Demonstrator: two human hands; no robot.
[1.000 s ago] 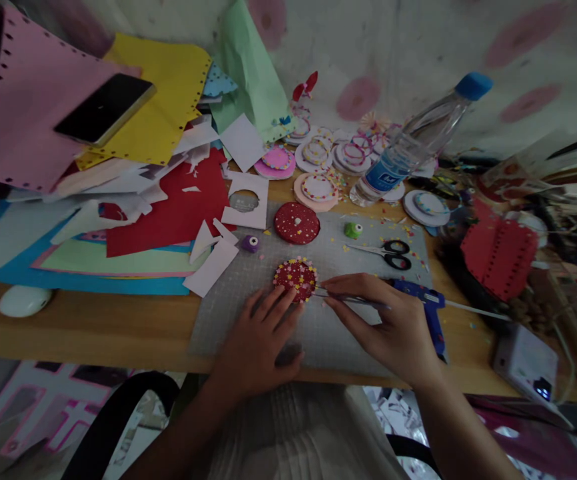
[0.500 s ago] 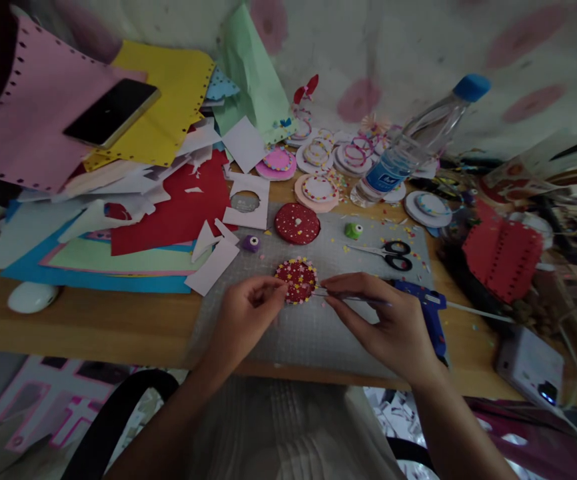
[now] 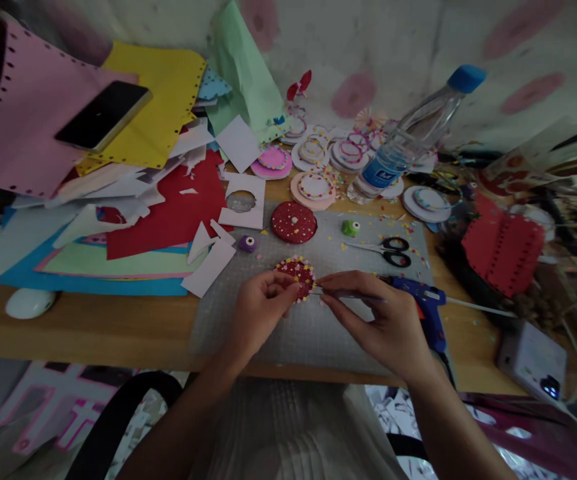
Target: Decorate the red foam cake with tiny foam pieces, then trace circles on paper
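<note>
A: What were the hands doing?

B: The left hand [image 3: 258, 310] pinched the near edge of a red circle [image 3: 298, 270] with its thumb and fingers. The right hand [image 3: 383, 320] pinched a thin metal tool [image 3: 348, 295]. The tip of the tool was right at the circle's right edge.

A: Where was the circle?

B: It was over the middle of the grey mat [image 3: 308, 333] on the bench [image 3: 93, 327], right in front of the person. I could not tell if it lay flat or was tipped up a bit.

A: What was on it?

B: Lots of tiny coloured dots, with a ring of them round the rim.

A: So which bit of the work was it?

B: I think it was the dot-sticking bit. The rim looked nearly full, so it seemed far along. Whether the tool held a dot was too small to see.

A: What would the next move need?

B: A steady left hand, so the circle did not slide. And a soft touch with the tip, so the dots beside it did not get knocked off.

A: What else was close?

B: A blue glue gun [image 3: 426, 300] lay just beside the right hand. Scissors [image 3: 386, 252] lay farther back on the mat. A second red circle [image 3: 294, 222] lay behind the first one. A water bottle [image 3: 408, 143] leaned at the back, and a phone [image 3: 102, 115] sat on the paper pile [image 3: 168, 213] on the left.
</note>
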